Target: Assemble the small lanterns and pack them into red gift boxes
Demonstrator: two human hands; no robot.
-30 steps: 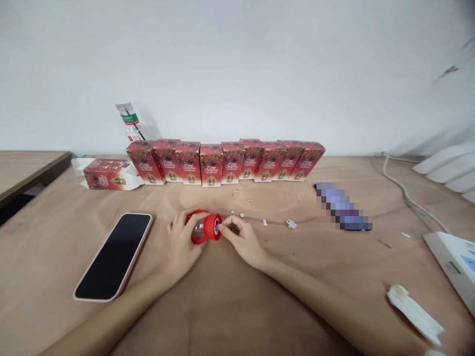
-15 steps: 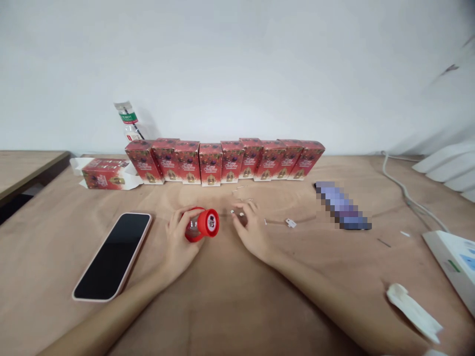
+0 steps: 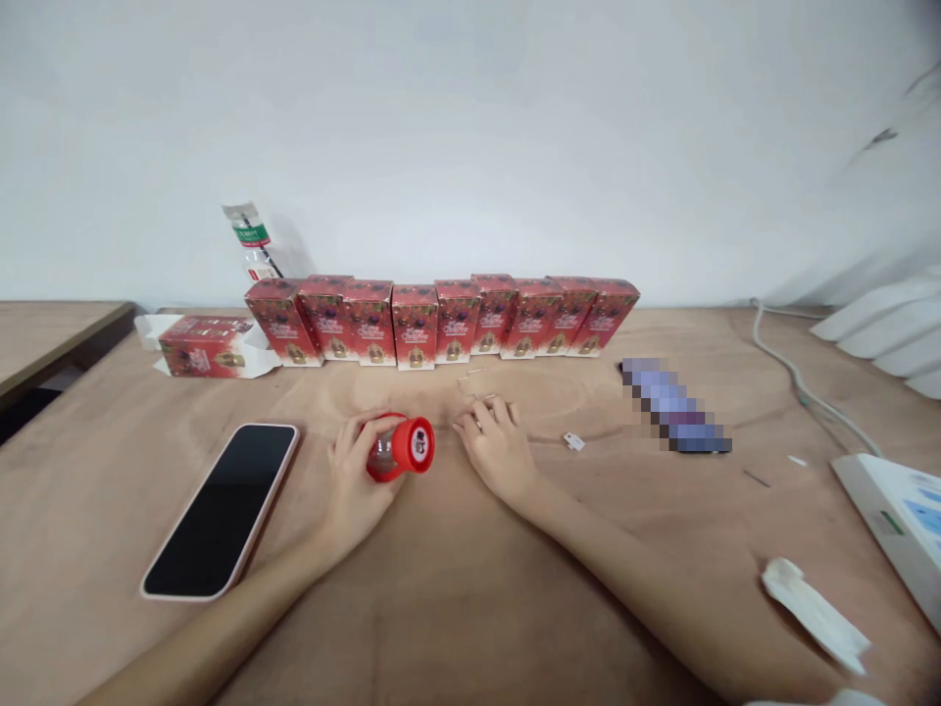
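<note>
My left hand [image 3: 357, 480] is wrapped round a small red lantern [image 3: 412, 446] with a clear body, lying tilted on its side. Its round base faces right and towards me, and the open recess there shows dark and silvery parts. To the right of the lantern, my right hand [image 3: 500, 451] rests low on the table, thumb and fingertips drawn together over a small round button cell. A pale disc [image 3: 478, 425] shows between the fingers; the fingertips partly hide what they pinch.
Red Christmas boxes [image 3: 416, 328] stand in a row at the back, with an opened box [image 3: 202, 345] lying left. A black-screened phone [image 3: 224, 510] lies left, a pixelated phone [image 3: 672, 407] right. A small white piece [image 3: 573, 441], a cable [image 3: 794, 378] and a white wrapper [image 3: 816, 613] are on the right.
My right hand has left the lantern's base and moved right and down onto the small discs, its fingers closing. The lantern's base has turned more towards me in my left hand.
</note>
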